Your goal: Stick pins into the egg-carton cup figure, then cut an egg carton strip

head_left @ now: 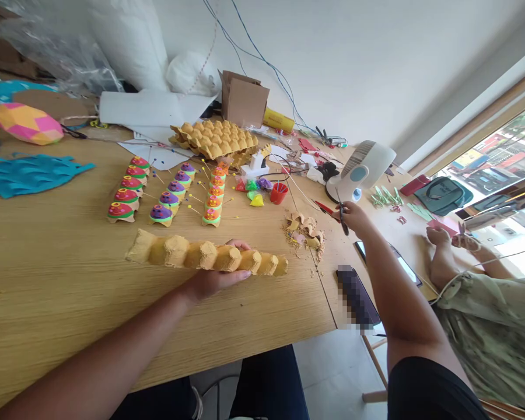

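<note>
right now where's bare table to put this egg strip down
Bare wood lies in front of the egg strip held by the left hand, toward the near edge, and left of it below the blue felt. Crowded: painted rows, scrap pile, and around the right hand with scissors.

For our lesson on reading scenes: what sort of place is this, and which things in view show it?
Probably a home craft workspace: a wooden table with painted egg-carton caterpillars, stacked yellow egg trays, and the left hand holding a yellow egg-carton strip while the right hand holds scissors.
</note>
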`<act>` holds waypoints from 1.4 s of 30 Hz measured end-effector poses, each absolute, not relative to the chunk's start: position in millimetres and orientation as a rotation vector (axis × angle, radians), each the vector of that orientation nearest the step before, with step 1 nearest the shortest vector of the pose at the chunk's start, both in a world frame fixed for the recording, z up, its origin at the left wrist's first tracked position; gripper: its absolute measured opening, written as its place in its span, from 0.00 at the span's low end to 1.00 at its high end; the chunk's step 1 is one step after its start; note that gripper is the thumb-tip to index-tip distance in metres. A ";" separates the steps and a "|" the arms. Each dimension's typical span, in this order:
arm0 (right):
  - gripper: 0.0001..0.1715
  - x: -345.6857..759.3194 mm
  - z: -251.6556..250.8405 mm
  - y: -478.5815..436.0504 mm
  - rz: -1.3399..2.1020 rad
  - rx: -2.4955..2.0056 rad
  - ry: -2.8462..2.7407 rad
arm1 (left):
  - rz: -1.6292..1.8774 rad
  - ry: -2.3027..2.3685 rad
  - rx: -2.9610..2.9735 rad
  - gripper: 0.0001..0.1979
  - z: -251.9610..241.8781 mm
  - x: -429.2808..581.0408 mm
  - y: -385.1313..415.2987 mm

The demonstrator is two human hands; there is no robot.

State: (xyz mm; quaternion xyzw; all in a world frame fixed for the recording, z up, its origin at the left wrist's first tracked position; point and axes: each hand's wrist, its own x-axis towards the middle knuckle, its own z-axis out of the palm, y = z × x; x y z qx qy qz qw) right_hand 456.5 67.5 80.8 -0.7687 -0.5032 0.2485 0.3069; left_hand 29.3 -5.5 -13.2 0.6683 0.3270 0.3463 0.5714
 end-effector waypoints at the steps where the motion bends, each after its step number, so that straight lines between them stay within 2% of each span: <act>1: 0.21 443.6 77.4 75.1 0.642 -2.041 -1.283 | 0.813 0.768 1.573 0.22 -13.2 28.9 -5.3; 5: 0.14 389.3 59.2 101.8 0.638 -2.020 -1.290 | 0.815 0.764 1.576 0.22 -12.6 27.4 -4.9; 12: 0.15 329.2 34.5 117.4 0.642 -2.043 -1.480 | 0.827 0.745 1.583 0.20 -11.6 28.6 -4.4; 17: 0.14 318.9 38.7 101.2 0.744 -1.922 -1.449 | 0.835 0.754 1.592 0.21 -9.9 29.6 -4.1; 24: 0.26 295.5 55.4 28.6 1.078 -1.447 -1.250 | 0.903 0.750 1.519 0.22 -13.8 29.1 -2.2; 27: 0.26 279.0 53.4 -10.5 0.911 -1.370 -1.245 | 0.998 0.764 1.502 0.22 -16.2 27.4 -0.3; 29: 0.24 276.9 51.3 -39.9 0.655 -1.448 -1.316 | 1.045 0.807 1.495 0.22 -16.2 26.0 0.3; 33: 0.22 305.5 40.5 -107.4 0.007 -1.921 -1.612 | 1.072 0.867 1.504 0.22 -14.4 25.4 -1.2; 35: 0.23 330.4 29.4 -139.5 -0.180 -2.068 -1.724 | 1.057 0.866 1.516 0.22 -13.6 26.6 -2.8; 39: 0.24 373.6 6.0 -180.8 -0.344 -2.348 -1.650 | 1.030 0.816 1.539 0.22 -12.7 29.5 -5.8; 42: 0.25 387.3 -0.5 -188.3 -0.243 -2.500 -1.590 | 1.025 0.802 1.569 0.22 -12.7 29.6 -7.0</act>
